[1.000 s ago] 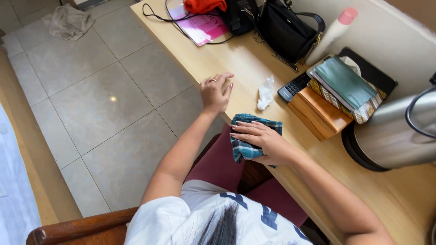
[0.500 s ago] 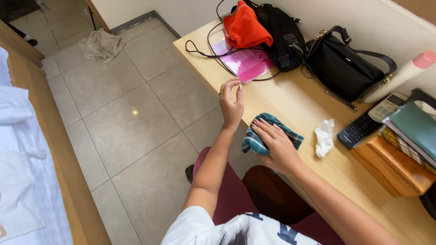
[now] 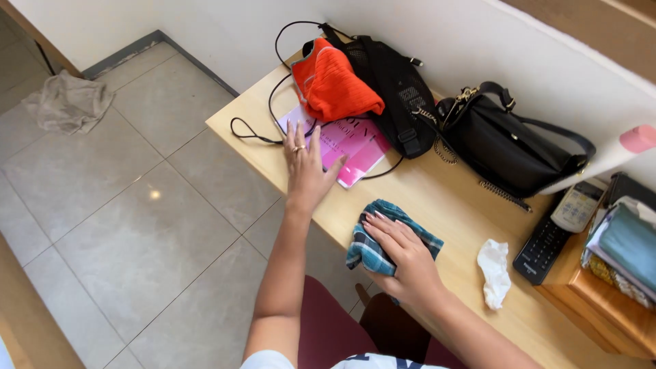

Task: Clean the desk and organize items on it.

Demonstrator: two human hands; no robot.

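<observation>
Teal-and-white checked cloth [image 3: 389, 236]: bunched on the near edge of the light wooden desk [image 3: 465, 205], long axis running from lower left to upper right, its left end hanging slightly over the desk edge.
Right hand [image 3: 403, 256]: palm down on the cloth, fingers loosely spread and pointing up-left, pressing it to the desk; not closed around it.
Left hand [image 3: 306, 167]: flat and open, fingers apart and pointing away from the person, fingertips on the pink glossy booklet [image 3: 348, 147]; ring on one finger.
Booklet: lies flat near the desk's left end, long axis upper left to lower right, partly under the orange knitted item [image 3: 335, 85].
Behind: black mesh backpack [image 3: 396, 82], black leather handbag [image 3: 499, 143] against the wall, thin black cord [image 3: 256, 126] looping off the desk edge.
Right of cloth: crumpled white tissue [image 3: 493, 273], black remote-like handset [image 3: 547, 246].
Floor: grey tiles, crumpled beige rag [image 3: 68, 102] well apart.
</observation>
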